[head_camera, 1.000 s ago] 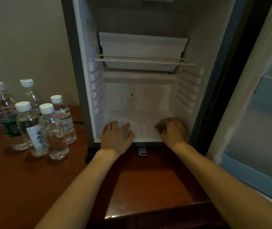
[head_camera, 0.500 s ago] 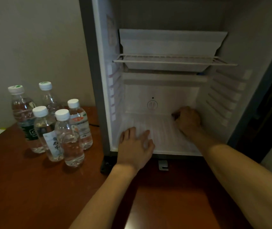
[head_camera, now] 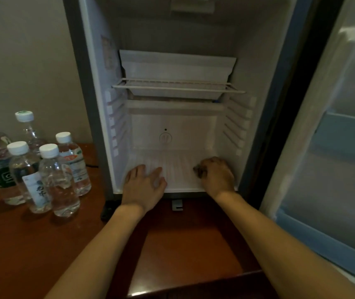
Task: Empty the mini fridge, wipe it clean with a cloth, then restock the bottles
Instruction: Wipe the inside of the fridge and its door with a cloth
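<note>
Head view shows you mid-wipe: the fridge [head_camera: 172,130] stands emptied, door [head_camera: 334,147] swung wide to the right, and nothing sits on its floor or on the wire shelf [head_camera: 176,87]. Your left hand [head_camera: 144,186] lies flat, fingers spread, on the floor's front left corner, its grip released. Your right hand [head_camera: 215,173] is fisted at the front right corner; the cloth is presumably balled inside, but none shows, so you cannot tell what that grip holds. The five bottles [head_camera: 43,169] stand clustered on the bench [head_camera: 183,244] near its left edge, just beside the fridge. Emptying looks done; wiping seems underway; restocking has not begun.
</note>
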`<action>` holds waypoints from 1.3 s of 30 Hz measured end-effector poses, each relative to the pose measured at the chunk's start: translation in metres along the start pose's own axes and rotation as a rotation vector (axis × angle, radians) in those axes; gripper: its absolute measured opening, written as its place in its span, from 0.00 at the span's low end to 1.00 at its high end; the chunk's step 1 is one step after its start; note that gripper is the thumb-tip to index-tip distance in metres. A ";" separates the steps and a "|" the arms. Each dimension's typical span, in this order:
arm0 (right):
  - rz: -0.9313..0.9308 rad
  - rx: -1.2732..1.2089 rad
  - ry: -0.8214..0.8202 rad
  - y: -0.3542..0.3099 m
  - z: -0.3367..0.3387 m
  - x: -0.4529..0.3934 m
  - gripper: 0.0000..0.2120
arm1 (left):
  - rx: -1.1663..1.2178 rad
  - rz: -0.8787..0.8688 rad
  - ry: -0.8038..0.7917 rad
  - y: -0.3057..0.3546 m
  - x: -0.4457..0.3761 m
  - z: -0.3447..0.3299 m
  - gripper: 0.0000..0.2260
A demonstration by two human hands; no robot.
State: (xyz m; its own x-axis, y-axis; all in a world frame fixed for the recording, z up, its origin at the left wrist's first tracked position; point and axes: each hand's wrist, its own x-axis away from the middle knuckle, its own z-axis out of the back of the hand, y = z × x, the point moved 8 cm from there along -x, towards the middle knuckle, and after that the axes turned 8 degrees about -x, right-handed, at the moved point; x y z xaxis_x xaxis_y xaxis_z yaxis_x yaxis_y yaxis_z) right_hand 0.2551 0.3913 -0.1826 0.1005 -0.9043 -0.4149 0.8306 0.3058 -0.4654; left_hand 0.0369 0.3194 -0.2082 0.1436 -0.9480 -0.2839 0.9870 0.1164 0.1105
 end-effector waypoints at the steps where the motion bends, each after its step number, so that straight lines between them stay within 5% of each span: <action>1: 0.003 0.000 0.004 0.001 0.000 0.003 0.09 | -0.003 -0.002 -0.005 0.000 0.000 -0.001 0.24; 12: -0.069 0.069 -0.014 -0.002 -0.014 -0.047 0.13 | -0.032 0.010 0.093 -0.003 0.000 -0.004 0.29; 21: -0.109 0.083 0.008 -0.004 -0.034 -0.112 0.15 | -0.066 -0.008 0.246 -0.004 -0.002 -0.005 0.22; 29: -0.070 0.100 -0.107 -0.006 -0.025 -0.084 0.14 | -0.044 0.000 0.199 -0.004 0.000 -0.005 0.25; 39: 0.000 0.451 -0.337 -0.023 -0.003 -0.035 0.24 | -0.011 0.005 0.085 -0.003 0.003 0.000 0.35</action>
State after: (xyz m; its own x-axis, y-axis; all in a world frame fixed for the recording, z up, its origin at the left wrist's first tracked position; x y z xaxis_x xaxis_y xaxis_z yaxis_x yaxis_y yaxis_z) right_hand 0.2310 0.4168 -0.1596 0.2085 -0.9720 -0.1082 0.9751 0.2152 -0.0543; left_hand 0.0347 0.3167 -0.2092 0.1540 -0.9191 -0.3627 0.9869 0.1251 0.1020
